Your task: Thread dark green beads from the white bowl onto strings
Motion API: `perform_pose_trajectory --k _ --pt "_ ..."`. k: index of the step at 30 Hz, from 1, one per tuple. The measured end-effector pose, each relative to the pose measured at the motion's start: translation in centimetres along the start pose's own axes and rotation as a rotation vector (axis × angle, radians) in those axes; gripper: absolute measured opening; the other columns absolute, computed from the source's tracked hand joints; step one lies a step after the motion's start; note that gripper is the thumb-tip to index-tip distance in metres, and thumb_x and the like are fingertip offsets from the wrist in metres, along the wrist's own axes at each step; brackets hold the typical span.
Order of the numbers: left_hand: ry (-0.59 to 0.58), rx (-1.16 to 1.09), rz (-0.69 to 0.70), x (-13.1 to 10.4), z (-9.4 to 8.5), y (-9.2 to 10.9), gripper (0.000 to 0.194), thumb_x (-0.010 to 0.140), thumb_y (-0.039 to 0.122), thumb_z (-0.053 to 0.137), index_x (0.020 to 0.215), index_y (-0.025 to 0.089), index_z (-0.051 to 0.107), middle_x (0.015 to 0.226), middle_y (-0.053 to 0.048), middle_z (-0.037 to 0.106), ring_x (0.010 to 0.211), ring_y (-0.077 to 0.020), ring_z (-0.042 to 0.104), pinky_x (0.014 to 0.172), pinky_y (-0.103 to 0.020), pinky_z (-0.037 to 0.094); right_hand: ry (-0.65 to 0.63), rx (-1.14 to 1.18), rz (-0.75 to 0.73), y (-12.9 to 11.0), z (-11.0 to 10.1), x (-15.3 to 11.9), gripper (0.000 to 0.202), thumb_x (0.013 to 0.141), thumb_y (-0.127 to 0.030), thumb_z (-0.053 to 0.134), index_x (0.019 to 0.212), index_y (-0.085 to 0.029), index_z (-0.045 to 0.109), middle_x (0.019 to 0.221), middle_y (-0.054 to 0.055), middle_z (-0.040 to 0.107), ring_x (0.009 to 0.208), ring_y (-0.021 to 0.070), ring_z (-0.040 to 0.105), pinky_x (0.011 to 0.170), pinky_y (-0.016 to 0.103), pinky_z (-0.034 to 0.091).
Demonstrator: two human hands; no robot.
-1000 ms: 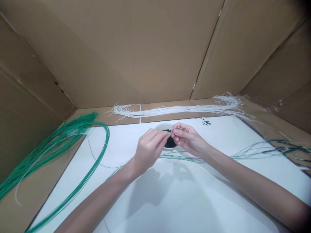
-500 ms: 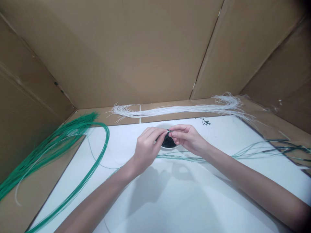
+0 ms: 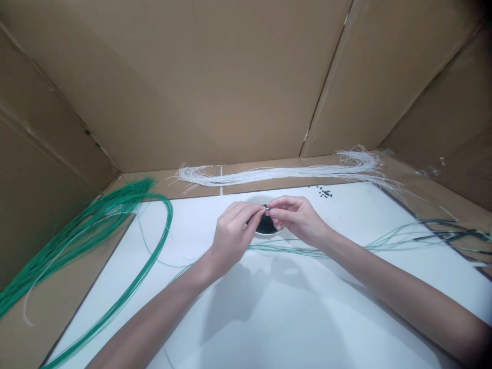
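Note:
My left hand (image 3: 235, 230) pinches the end of a thin pale wire (image 3: 266, 209) above a white bowl (image 3: 265, 234). Facing it, my right hand (image 3: 298, 218) is closed at the fingertips on something small and dark at the wire's tip, too small to make out clearly. The fingertips of both hands nearly touch. Small black pieces (image 3: 266, 224) fill the bowl, which is partly hidden by the hands. Thin green wires (image 3: 290, 248) run across the white board just in front of the bowl and pass under my right forearm.
A large green wire bundle (image 3: 96, 225) curves along the left side. White wires (image 3: 269, 176) lie along the back cardboard wall (image 3: 215, 92). Several loose black pieces (image 3: 326, 192) lie at the board's back right. Dark-tipped wires (image 3: 449, 236) reach the right edge.
The fingertips of my right hand have shifted very slightly at the wire's tip. My left hand has stayed in place, keeping its pinch.

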State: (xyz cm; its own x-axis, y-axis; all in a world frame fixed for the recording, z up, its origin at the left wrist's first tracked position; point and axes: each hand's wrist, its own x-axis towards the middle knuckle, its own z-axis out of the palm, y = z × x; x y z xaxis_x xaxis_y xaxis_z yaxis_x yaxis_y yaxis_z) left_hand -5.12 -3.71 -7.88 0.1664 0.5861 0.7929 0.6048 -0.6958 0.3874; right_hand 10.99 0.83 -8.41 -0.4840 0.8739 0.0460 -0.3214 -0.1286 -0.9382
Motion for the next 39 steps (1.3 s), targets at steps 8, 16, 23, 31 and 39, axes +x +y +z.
perform_pose_trajectory --k 8,16,23,31,39 --pt "0.009 -0.008 -0.025 0.03 0.02 0.25 0.011 0.077 0.01 0.052 0.084 0.016 0.059 0.077 -0.003 0.064 0.071 -0.0113 0.055 0.067 -0.024 0.046 0.017 0.022 0.006 -0.29 0.41 -0.01 0.012 0.058 -0.018 0.072 0.07 -0.018 0.068 0.059 -0.002 0.064 0.043 0.0046 0.052 0.044 0.018 0.042" --pt "0.019 0.002 -0.026 0.19 0.0 0.41 0.011 0.077 0.011 0.052 0.082 0.017 0.061 0.075 -0.003 0.065 0.069 -0.0116 0.056 0.066 -0.024 0.045 0.026 0.014 -0.001 -0.37 0.28 -0.03 0.011 0.058 -0.019 0.072 0.069 -0.019 0.069 0.058 -0.001 0.064 0.043 0.0043 0.051 0.045 0.018 0.042" --pt "0.02 -0.004 -0.009 0.21 0.02 0.34 0.011 0.076 0.011 0.053 0.081 0.016 0.061 0.074 -0.003 0.065 0.067 -0.0114 0.056 0.065 -0.024 0.045 0.048 -0.02 -0.008 -0.33 0.38 -0.06 0.012 0.057 -0.019 0.072 0.069 -0.019 0.07 0.057 -0.001 0.064 0.043 0.0052 0.051 0.045 0.02 0.042" --pt "0.017 0.009 0.011 0.09 0.03 0.13 0.01 0.075 0.01 0.055 0.081 0.015 0.062 0.073 -0.003 0.065 0.067 -0.0112 0.055 0.065 -0.024 0.045 0.047 -0.079 -0.046 -0.24 0.18 -0.08 0.012 0.058 -0.021 0.072 0.07 -0.019 0.069 0.058 -0.001 0.063 0.043 0.0056 0.05 0.046 0.021 0.042" --pt "0.001 -0.042 -0.046 0.01 0.36 -0.38 0.011 0.076 0.014 0.056 0.084 0.017 0.064 0.073 -0.002 0.067 0.063 -0.0101 0.055 0.062 -0.023 0.045 0.082 -0.33 -0.164 -0.62 0.31 -0.31 0.017 0.06 -0.024 0.071 0.074 -0.015 0.065 0.064 0.0 0.062 0.046 0.0075 0.052 0.048 0.024 0.046"
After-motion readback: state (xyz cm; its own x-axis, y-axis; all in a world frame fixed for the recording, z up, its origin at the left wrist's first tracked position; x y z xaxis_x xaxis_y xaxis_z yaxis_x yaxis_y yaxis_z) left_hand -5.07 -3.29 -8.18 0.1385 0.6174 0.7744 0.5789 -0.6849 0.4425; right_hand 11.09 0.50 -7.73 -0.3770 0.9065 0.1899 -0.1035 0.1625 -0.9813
